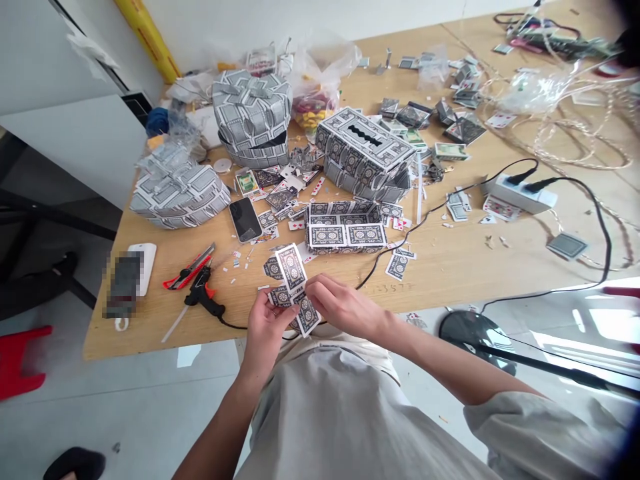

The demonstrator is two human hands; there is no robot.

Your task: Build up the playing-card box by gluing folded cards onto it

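Close to my body, over the table's front edge, I hold a piece made of joined playing cards (293,270) with dark patterned backs. My left hand (269,321) grips its lower left part, thumb on top. At its right side my right hand (337,301) is closed, fingers bent against the cards; the fingertips are partly hidden. Just beyond stands a small open box of playing cards (327,237). Left of my hands lie a black and orange glue gun (204,293) and a red utility knife (190,267).
A slotted card box (367,147), a lidded card basket (253,117) and a flatter card basket (180,190) stand farther back. A phone (245,220) lies among loose cards and scraps. A black cord runs from the power strip (520,193) across the table.
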